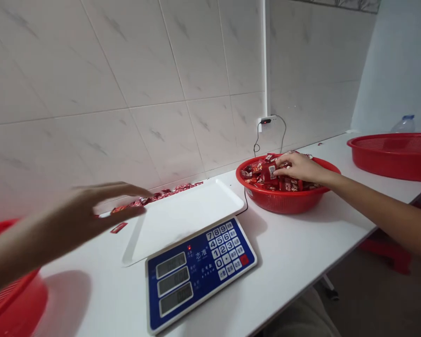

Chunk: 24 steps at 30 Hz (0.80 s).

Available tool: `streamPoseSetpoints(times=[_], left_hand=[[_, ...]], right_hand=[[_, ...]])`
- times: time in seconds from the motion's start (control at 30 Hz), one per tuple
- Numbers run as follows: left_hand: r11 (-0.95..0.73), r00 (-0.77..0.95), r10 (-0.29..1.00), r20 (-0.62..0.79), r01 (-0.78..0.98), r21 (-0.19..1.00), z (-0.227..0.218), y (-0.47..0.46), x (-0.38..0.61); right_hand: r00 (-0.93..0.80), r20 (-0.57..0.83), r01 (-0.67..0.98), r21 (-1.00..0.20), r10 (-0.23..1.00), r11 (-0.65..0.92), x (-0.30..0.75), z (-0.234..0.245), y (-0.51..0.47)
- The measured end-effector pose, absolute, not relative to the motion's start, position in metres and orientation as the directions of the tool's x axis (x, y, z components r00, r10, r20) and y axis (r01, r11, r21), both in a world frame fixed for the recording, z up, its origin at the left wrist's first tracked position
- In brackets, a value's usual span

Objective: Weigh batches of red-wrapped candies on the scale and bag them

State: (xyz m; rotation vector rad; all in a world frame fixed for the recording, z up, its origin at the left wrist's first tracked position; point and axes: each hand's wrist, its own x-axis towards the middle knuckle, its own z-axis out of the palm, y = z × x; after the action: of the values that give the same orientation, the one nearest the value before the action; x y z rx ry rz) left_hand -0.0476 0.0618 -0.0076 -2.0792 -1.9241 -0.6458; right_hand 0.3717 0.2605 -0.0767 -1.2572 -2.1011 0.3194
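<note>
My right hand [298,167] is over the red basket [284,203], its thumb and fingers closed on a small red packet [267,173]. Many more red wrapped packets [290,184] fill that basket. On the other side, my left hand [114,201] hangs above the left end of the scale's white tray [192,215], fingers and thumb apart and nothing between them. The blue keypad and display panel [199,276] of the scale faces me. Behind the tray, loose red packets [164,193] lie in a row along the wall, and a single packet [119,228] rests nearer to me.
Another red basket [10,299] stands at the left edge, partly behind my forearm. At the far right is a wide red basket [393,157], with a blue-capped plastic bottle [405,124] behind it. Cables run from a wall socket [266,122] down behind the full basket.
</note>
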Motion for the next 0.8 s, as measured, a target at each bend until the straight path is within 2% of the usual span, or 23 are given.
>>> streamPoseSetpoints(times=[0.1,0.2,0.27,0.33,0.4,0.47,0.57,0.63,0.67,0.73,0.8], left_hand=[[-0.251,0.2,0.894,0.401,0.965,0.078,-0.022,0.075,-0.005],[-0.271,0.198,0.885,0.421,0.955,0.121,-0.034,0.083,0.018],[-0.236,0.12,0.874,0.471,0.951,0.197,-0.033,0.085,0.022],[-0.213,0.015,0.841,0.541,0.928,0.305,-0.027,0.086,0.018],[-0.21,-0.1,0.801,0.59,0.876,0.434,-0.022,0.086,0.008],[-0.203,-0.197,0.77,0.607,0.827,0.525,-0.023,0.086,-0.005],[-0.141,-0.253,0.721,0.645,0.858,0.494,-0.04,0.084,-0.027],[-0.09,-0.258,0.703,0.662,0.892,0.443,-0.058,0.078,-0.04],[-0.066,-0.271,0.698,0.663,0.897,0.436,-0.068,0.073,-0.046],[-0.022,-0.334,0.662,0.671,0.886,0.462,-0.087,0.062,-0.057],[0.011,-0.416,0.583,0.698,0.863,0.505,-0.105,0.054,-0.064]], right_hand=[[-0.148,0.463,0.617,-0.648,0.874,0.447,0.369,-0.07,0.251],[-0.164,0.593,0.468,-0.657,0.788,0.591,0.341,-0.066,0.237],[-0.277,0.7,0.422,-0.527,0.658,0.738,0.307,-0.068,0.226],[-0.459,0.755,0.418,-0.282,0.469,0.863,0.267,-0.075,0.215],[-0.636,0.712,0.406,-0.019,0.298,0.913,0.227,-0.084,0.206],[-0.76,0.621,0.368,0.17,0.19,0.914,0.195,-0.094,0.199],[-0.87,0.486,0.257,0.298,0.085,0.919,0.181,-0.1,0.196],[-0.876,0.472,0.244,0.265,0.095,0.933,0.2,-0.099,0.204],[-0.856,0.496,0.285,0.216,0.146,0.934,0.217,-0.097,0.211],[-0.754,0.569,0.444,0.073,0.329,0.893,0.266,-0.091,0.23],[-0.635,0.559,0.614,-0.055,0.534,0.787,0.324,-0.085,0.248]])
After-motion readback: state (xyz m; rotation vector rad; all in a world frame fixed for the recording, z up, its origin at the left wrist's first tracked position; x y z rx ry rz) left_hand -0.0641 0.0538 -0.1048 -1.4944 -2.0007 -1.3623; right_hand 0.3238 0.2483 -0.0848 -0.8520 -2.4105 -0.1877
